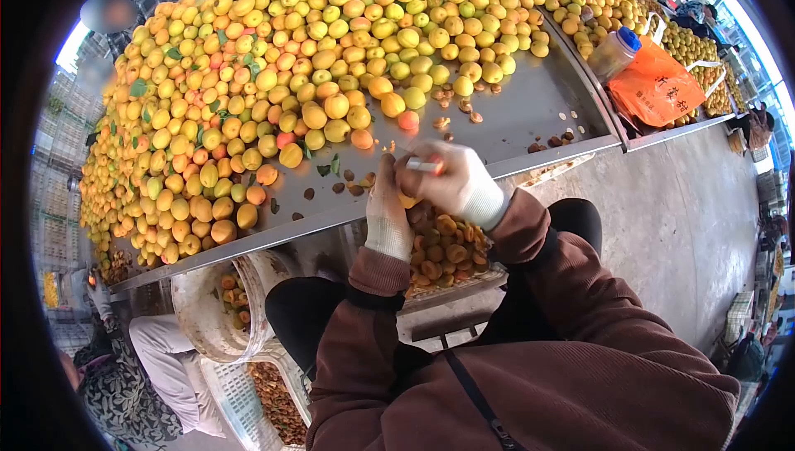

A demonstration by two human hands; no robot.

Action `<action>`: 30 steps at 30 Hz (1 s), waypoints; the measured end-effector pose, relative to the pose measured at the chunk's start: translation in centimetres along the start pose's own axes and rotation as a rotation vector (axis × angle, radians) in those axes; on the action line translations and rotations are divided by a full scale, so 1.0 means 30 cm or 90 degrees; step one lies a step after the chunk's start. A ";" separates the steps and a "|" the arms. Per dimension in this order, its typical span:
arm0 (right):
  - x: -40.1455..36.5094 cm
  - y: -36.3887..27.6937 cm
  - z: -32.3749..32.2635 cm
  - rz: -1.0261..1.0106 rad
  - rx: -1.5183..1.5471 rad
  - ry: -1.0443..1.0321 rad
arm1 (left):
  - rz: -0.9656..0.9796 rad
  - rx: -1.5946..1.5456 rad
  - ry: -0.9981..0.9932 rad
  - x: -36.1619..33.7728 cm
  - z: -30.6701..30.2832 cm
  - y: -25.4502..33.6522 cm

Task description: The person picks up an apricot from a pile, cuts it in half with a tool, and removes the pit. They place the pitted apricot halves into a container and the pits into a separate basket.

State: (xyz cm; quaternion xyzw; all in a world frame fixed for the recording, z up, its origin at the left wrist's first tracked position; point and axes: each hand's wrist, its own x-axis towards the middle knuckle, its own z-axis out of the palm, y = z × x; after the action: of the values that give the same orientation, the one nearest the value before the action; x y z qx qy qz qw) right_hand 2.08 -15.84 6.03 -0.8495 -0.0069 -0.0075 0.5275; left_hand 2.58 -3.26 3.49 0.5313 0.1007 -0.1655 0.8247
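Note:
Both my hands wear whitish gloves and meet above the near edge of the metal table. My right hand point(451, 176) is closed around a small knife point(425, 166) with a pale and orange handle. My left hand point(387, 207) is beside it, fingers closed around something partly hidden, with a bit of yellow fruit between the hands. Below them, a crate point(455, 289) holds cut orange fruit halves point(447, 254). Beyond my hands lies a large heap of yellow and orange fruit point(331, 62), with loose pits point(465, 106) and leaves near its edge.
The steel table point(530, 111) has a raised rim. An orange bag point(656, 82) and a blue-lidded jar point(614, 55) are at the right. A white bucket point(186, 306) and a crate of pits point(277, 401) stand lower left, beside a seated person point(124, 393).

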 end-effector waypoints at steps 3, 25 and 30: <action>-0.021 0.010 -0.001 -0.155 -0.119 -0.070 | -0.012 -0.147 0.014 0.045 -0.029 -0.043; -0.030 0.073 0.023 -0.092 -0.076 0.027 | 0.331 0.254 -0.022 0.060 -0.053 -0.076; -0.019 0.090 0.055 -0.104 -0.112 0.100 | 0.294 0.211 -0.029 0.052 -0.029 -0.077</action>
State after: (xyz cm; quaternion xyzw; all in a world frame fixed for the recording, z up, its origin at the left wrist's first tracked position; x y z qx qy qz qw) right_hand 1.59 -15.56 2.88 -0.8857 -0.0340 -0.1175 0.4478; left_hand 3.16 -3.61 0.63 0.6640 -0.0699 0.0009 0.7444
